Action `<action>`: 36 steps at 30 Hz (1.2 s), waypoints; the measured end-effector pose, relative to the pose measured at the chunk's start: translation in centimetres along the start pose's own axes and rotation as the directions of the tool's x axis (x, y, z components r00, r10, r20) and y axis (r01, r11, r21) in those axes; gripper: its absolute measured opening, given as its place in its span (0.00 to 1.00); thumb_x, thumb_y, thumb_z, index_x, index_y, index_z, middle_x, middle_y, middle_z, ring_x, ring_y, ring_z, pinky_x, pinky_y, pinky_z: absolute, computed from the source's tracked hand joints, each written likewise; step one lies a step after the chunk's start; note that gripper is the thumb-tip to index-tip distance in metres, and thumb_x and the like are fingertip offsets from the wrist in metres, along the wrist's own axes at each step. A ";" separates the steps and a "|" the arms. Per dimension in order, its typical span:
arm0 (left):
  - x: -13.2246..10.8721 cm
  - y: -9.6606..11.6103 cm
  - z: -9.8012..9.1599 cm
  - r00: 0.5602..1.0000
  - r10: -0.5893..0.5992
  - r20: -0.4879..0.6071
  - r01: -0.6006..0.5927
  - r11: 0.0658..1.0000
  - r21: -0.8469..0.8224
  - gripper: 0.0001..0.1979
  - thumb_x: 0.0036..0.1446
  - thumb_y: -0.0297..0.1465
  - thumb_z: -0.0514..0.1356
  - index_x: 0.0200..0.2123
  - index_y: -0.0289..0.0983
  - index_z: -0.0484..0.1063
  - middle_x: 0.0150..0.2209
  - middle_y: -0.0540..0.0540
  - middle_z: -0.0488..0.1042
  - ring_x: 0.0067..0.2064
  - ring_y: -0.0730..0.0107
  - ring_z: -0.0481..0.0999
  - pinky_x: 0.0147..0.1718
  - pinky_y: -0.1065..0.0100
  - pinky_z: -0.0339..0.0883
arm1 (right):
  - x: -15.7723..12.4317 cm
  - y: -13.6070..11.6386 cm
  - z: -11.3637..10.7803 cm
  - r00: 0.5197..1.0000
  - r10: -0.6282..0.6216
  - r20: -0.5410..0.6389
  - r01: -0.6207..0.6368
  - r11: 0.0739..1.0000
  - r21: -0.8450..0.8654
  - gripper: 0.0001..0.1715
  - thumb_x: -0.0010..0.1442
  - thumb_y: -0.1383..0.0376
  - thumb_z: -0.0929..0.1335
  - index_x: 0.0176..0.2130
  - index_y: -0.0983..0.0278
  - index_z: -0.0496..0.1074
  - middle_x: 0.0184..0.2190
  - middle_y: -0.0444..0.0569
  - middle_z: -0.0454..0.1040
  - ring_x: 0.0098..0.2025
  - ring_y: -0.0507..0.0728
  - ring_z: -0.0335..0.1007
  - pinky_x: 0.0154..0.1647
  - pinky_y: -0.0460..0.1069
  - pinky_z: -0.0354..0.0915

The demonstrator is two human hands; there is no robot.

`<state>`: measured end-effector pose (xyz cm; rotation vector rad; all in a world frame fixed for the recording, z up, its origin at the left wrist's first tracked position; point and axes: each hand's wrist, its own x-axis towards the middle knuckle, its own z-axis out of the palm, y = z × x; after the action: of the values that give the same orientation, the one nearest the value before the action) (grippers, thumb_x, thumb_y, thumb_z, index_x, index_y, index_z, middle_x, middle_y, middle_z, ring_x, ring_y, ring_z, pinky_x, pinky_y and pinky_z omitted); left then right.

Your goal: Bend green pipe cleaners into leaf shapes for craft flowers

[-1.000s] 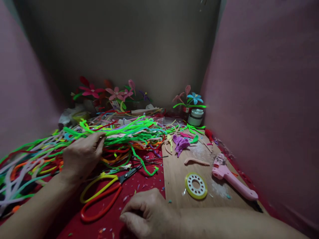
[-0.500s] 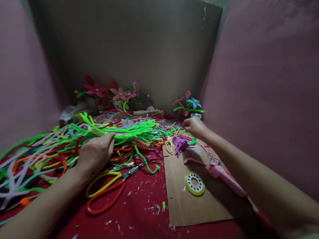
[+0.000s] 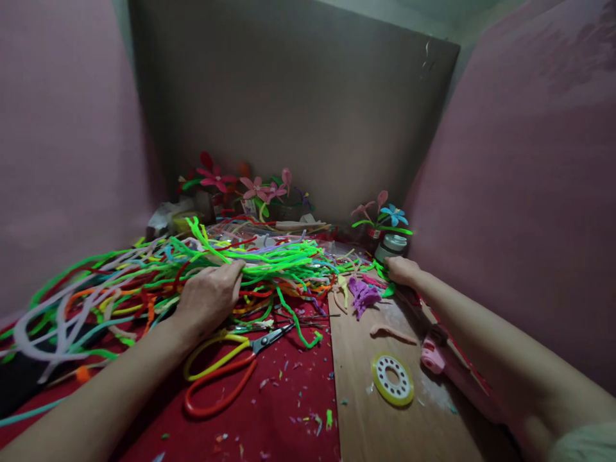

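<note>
My left hand (image 3: 209, 298) rests palm down on a big heap of coloured pipe cleaners (image 3: 144, 282), its fingers curled over the bright green strands. My right hand (image 3: 400, 269) is stretched out to the far right of the wooden board (image 3: 385, 346), closed over green pipe-cleaner pieces (image 3: 385, 276) beside a small white roll (image 3: 392, 244). Which piece it grips is hidden by the fingers. A purple pipe-cleaner bundle (image 3: 363, 295) lies just left of that hand.
Scissors with red and yellow handles (image 3: 226, 366) lie on the red cloth (image 3: 269, 410). A yellow-rimmed white disc (image 3: 392, 380) and a pink glue gun (image 3: 450, 366) sit on the board. Pipe-cleaner flowers (image 3: 255, 189) stand along the grey back panel. Pink walls close in both sides.
My right hand has gone from the near edge out to the far right, first to the middle pieces, now down onto the green pieces by the white roll. The left hand stays on the heap.
</note>
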<state>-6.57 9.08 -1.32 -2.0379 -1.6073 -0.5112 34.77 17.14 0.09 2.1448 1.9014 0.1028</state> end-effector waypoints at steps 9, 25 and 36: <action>0.0 0.1 0.0 1.000 0.006 -0.001 -0.006 1.000 0.002 0.17 0.59 0.32 0.46 0.46 0.37 0.69 0.38 0.42 0.77 0.35 0.56 0.75 0.31 0.63 0.65 | 0.5 0.3 0.3 0.999 -0.038 -0.031 0.037 0.999 -0.039 0.18 0.60 0.61 0.63 0.49 0.65 0.64 0.47 0.52 0.66 0.44 0.57 0.67 0.43 0.56 0.66; 0.0 0.2 -0.5 0.999 -0.031 0.044 0.033 0.998 -0.046 0.19 0.58 0.34 0.44 0.46 0.37 0.69 0.36 0.39 0.76 0.35 0.54 0.75 0.31 0.63 0.64 | -1.6 1.7 -2.8 0.977 0.194 -0.090 -0.130 0.873 0.470 0.08 0.49 0.69 0.66 0.32 0.70 0.73 0.28 0.57 0.73 0.34 0.61 0.71 0.29 0.49 0.65; 0.0 0.4 -1.0 0.998 -0.036 0.057 0.038 0.999 -0.034 0.19 0.58 0.34 0.43 0.46 0.37 0.69 0.35 0.39 0.76 0.34 0.54 0.76 0.29 0.63 0.63 | -5.3 -1.4 -5.0 0.995 -0.045 -0.085 0.095 0.294 0.951 0.09 0.45 0.65 0.69 0.25 0.66 0.64 0.16 0.44 0.65 0.18 0.50 0.62 0.18 0.44 0.58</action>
<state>-6.22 8.45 -0.60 -2.0691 -1.6825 -0.5026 31.53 12.89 5.20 2.6429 2.3858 -1.4345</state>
